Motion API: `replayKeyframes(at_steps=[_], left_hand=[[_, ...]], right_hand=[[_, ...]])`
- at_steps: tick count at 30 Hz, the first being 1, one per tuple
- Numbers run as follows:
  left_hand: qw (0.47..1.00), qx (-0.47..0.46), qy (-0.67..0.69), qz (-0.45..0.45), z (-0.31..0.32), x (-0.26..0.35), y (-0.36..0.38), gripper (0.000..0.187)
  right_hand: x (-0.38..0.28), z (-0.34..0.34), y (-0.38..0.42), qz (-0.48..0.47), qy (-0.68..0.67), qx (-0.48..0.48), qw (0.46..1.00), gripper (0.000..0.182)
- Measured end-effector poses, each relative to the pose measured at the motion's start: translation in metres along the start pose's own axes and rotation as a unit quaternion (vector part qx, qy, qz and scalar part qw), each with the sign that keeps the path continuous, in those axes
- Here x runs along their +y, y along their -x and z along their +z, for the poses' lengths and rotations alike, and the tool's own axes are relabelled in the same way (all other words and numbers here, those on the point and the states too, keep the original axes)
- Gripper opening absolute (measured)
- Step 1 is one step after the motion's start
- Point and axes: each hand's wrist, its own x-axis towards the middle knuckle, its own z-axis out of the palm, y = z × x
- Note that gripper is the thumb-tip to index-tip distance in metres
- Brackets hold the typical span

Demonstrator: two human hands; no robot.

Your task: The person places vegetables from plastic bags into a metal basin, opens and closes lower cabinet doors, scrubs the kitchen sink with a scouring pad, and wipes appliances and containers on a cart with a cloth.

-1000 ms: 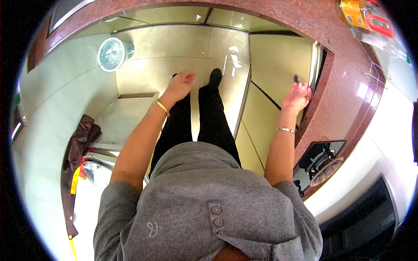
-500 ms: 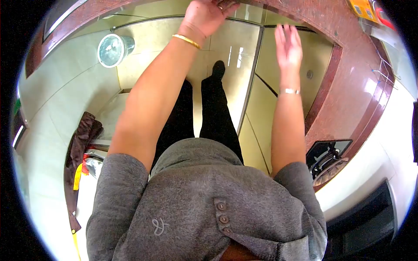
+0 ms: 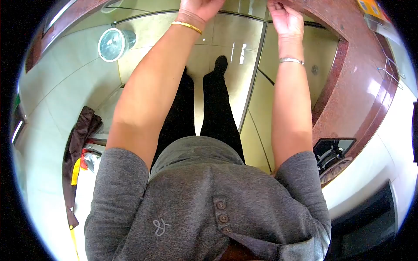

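My left hand [image 3: 201,8], below which a gold bangle circles the wrist, reaches the top edge of the view. Its fingers are cut off there, so what it holds or touches is hidden. To its right, my right hand [image 3: 286,18] has its fingers curled together near the reddish stone counter [image 3: 344,87]. A silver bracelet is on that wrist. Anything between these fingers is too small or hidden to make out. The two hands are apart.
A clear round plastic container [image 3: 112,45] is at the upper left. Dark brown cloth [image 3: 78,143] hangs at the left. A black-framed object [image 3: 333,152] is at the right, below a wire rack [image 3: 389,71]. Yellow packaging [image 3: 370,8] is at the upper right.
Both hands have moved up toward the top edge. The fingers of my right hand, spread before, are now curled. My left hand's fingers have mostly left the view.
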Motion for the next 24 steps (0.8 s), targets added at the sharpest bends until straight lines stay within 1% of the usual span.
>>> replayKeyframes(at_steps=[3, 6, 9, 10, 12, 15, 16, 18, 19, 21, 22, 23, 24], left_hand=[[0.999, 0.027, -0.042, 0.02, 0.006, -0.007, 0.002, 0.018], [0.996, 0.031, -0.078, 0.009, 0.022, -0.008, 0.01, 0.017], [0.989, 0.065, -0.129, 0.01, 0.031, -0.005, 0.012, 0.017], [0.989, 0.062, -0.13, 0.011, 0.031, -0.004, 0.012, 0.017], [0.989, 0.06, -0.133, 0.014, 0.029, -0.002, 0.01, 0.018], [0.993, -0.021, -0.114, 0.005, 0.006, -0.001, -0.001, 0.019], [0.994, -0.007, -0.107, -0.002, 0.0, 0.0, -0.004, 0.019], [0.996, 0.022, -0.09, -0.015, -0.006, -0.001, -0.006, 0.02], [0.995, 0.036, -0.097, -0.003, -0.004, -0.004, -0.005, 0.02], [0.991, 0.061, -0.115, 0.02, 0.027, -0.014, 0.003, 0.02], [0.993, 0.061, -0.103, 0.019, 0.033, -0.017, 0.007, 0.02], [0.994, 0.058, -0.092, 0.018, 0.037, -0.019, 0.008, 0.02], [0.995, 0.057, -0.08, 0.017, 0.04, -0.019, 0.008, 0.02]], right_hand=[[-0.001, 0.0, 0.005, -0.007, 0.025, -0.017, 1.0, 0.03], [0.0, -0.014, -0.014, 0.022, 0.035, -0.022, 0.999, 0.029], [0.016, 0.018, -0.003, -0.029, -0.008, 0.005, 1.0, 0.029], [0.017, 0.002, -0.013, -0.022, -0.026, -0.023, 0.999, 0.032], [0.021, -0.005, -0.015, -0.042, -0.008, -0.003, 0.999, 0.033], [0.02, -0.005, -0.015, -0.064, 0.023, 0.009, 0.998, 0.035], [0.02, -0.002, -0.011, -0.069, 0.035, 0.012, 0.997, 0.036], [0.021, 0.01, -0.006, -0.074, 0.003, 0.024, 0.997, 0.03], [0.023, 0.017, -0.003, -0.076, -0.013, 0.031, 0.997, 0.027], [0.013, 0.003, -0.007, -0.045, 0.0, -0.002, 0.999, 0.022], [0.007, -0.002, -0.01, -0.031, 0.006, -0.021, 0.999, 0.019], [0.002, 0.002, -0.011, -0.074, 0.018, 0.027, 0.997, 0.014], [-0.007, 0.007, -0.014, -0.112, -0.017, 0.077, 0.991, 0.014]])
